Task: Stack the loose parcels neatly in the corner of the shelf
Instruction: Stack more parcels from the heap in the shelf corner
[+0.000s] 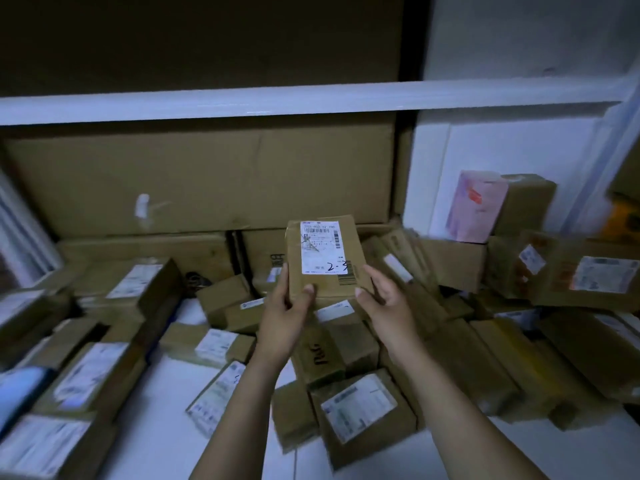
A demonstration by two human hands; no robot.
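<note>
Dim, bluish light; edges smear with motion blur and wide-angle bending, centre stays sharper.

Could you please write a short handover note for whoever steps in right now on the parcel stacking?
Left hand: gripping the lower left edge of a small labelled parcel.
Right hand: holding the same parcel's lower right edge. It is lifted above the pile, label up.
Shelf: loose parcels lie scattered left, centre and right. A pink parcel sits on boxes in the right back corner, tilted.
Done: one parcel picked up; no neat stack visible.
Left: place this parcel in the corner, then stack the others.
</note>
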